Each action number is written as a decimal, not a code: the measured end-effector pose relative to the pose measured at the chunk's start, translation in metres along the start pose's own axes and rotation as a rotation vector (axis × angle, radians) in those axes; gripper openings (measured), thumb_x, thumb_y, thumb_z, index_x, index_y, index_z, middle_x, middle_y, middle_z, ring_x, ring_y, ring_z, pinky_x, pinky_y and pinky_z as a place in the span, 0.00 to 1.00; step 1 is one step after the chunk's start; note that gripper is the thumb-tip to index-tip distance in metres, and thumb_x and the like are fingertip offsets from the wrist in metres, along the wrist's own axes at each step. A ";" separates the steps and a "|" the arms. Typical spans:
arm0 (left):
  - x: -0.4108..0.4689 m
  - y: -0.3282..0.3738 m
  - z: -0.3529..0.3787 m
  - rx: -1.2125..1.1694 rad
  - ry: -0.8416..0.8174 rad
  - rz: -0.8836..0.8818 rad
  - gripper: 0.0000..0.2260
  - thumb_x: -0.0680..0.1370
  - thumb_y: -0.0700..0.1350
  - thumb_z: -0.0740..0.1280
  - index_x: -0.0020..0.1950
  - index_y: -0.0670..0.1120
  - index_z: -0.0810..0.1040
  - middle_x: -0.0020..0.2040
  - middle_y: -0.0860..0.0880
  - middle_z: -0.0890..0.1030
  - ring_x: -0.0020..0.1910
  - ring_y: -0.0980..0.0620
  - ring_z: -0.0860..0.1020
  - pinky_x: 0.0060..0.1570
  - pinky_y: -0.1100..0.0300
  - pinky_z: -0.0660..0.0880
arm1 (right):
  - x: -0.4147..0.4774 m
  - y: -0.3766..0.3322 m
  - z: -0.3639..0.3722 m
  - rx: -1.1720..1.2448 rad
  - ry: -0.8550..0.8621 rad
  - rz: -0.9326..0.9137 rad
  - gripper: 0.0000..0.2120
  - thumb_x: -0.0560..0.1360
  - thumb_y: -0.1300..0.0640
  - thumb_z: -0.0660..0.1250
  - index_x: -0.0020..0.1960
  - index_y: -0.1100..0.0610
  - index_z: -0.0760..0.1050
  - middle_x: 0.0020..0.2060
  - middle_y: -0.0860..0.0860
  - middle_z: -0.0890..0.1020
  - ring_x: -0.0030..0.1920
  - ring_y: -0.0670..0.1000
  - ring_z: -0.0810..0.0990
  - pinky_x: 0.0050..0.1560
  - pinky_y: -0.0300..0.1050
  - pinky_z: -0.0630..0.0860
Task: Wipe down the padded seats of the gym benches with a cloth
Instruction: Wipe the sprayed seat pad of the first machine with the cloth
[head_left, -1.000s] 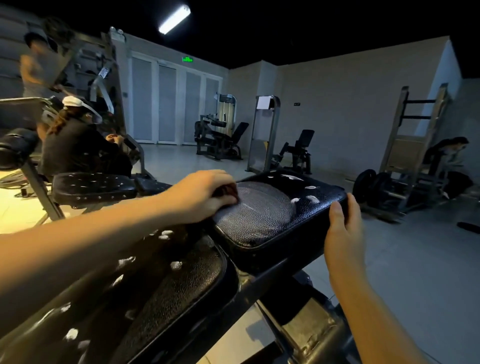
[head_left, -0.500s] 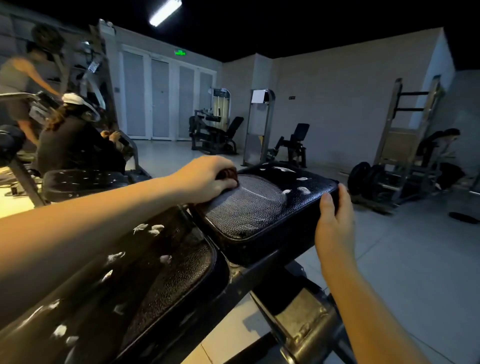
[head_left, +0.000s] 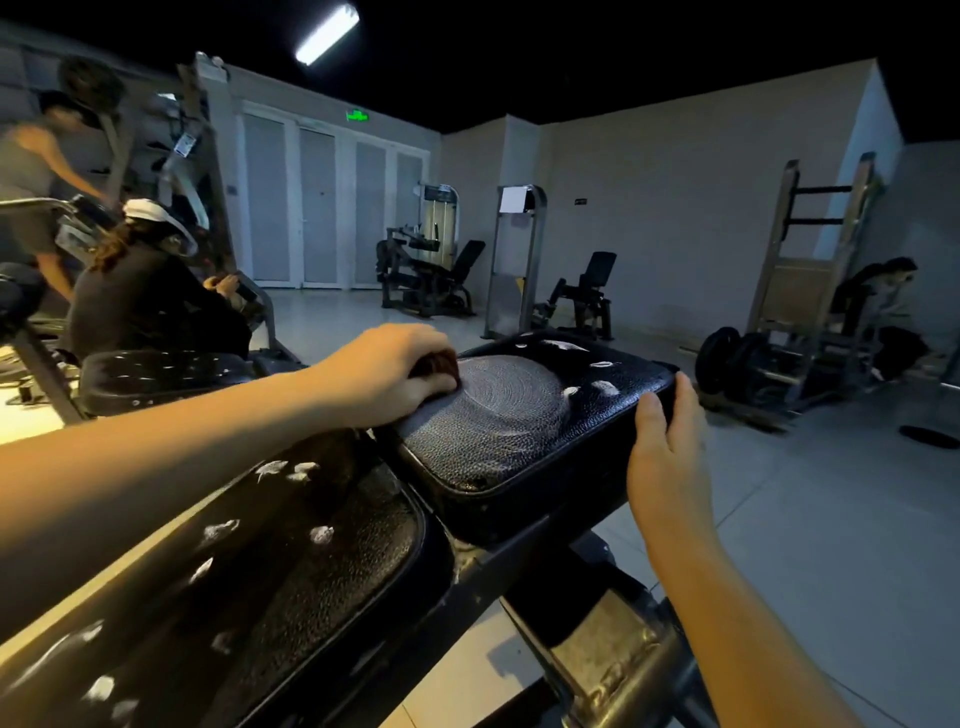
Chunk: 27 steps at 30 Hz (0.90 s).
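A black padded seat (head_left: 509, 415) of a gym bench lies in front of me, with swirled wet streaks in its middle and white foam spots near its far edge. My left hand (head_left: 387, 371) grips a dark reddish cloth (head_left: 436, 364) and presses it on the seat's left edge. My right hand (head_left: 665, 441) holds the seat's right side, fingers curled round the rim. The bench's long back pad (head_left: 291, 561) runs toward me at lower left, dotted with white foam.
Another black padded seat (head_left: 156, 371) stands to the left, with a person (head_left: 150, 296) in a white cap behind it. Weight machines (head_left: 426, 270) line the far wall. A rack with weight plates (head_left: 727, 358) and a crouched person (head_left: 878, 291) are at right. Bare floor lies right of the bench.
My left hand with the cloth has stayed at the seat's left edge with only a slight shift. The right hand keeps its hold on the right rim. The camera view moved a little.
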<state>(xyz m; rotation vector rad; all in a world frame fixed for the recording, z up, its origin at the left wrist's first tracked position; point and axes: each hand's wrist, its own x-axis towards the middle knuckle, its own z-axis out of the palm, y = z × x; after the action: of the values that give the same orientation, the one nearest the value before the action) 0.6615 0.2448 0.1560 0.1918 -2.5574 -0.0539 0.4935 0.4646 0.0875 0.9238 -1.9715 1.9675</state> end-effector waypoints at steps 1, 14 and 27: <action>0.014 -0.004 0.005 -0.011 0.015 -0.075 0.07 0.80 0.50 0.70 0.48 0.48 0.79 0.44 0.53 0.78 0.48 0.47 0.78 0.46 0.53 0.71 | 0.000 0.000 0.001 -0.016 0.006 -0.010 0.25 0.87 0.49 0.53 0.82 0.51 0.54 0.77 0.47 0.64 0.65 0.36 0.58 0.67 0.38 0.55; -0.001 0.015 -0.004 -0.032 -0.048 0.140 0.04 0.80 0.49 0.69 0.48 0.53 0.75 0.45 0.59 0.74 0.45 0.58 0.74 0.46 0.57 0.69 | -0.002 -0.002 -0.002 -0.059 -0.042 -0.010 0.26 0.86 0.48 0.53 0.83 0.52 0.53 0.69 0.40 0.65 0.65 0.34 0.59 0.65 0.31 0.55; -0.002 0.039 -0.001 -0.141 -0.066 0.194 0.05 0.81 0.48 0.69 0.51 0.48 0.79 0.46 0.56 0.78 0.46 0.57 0.76 0.47 0.60 0.72 | -0.001 0.002 -0.002 -0.019 -0.031 -0.012 0.26 0.86 0.48 0.54 0.82 0.50 0.53 0.63 0.39 0.63 0.64 0.36 0.60 0.63 0.33 0.57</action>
<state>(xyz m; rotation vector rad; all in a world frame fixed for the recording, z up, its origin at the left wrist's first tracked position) 0.6589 0.2838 0.1582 -0.1143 -2.6131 -0.1686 0.4927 0.4666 0.0858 0.9643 -1.9933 1.9362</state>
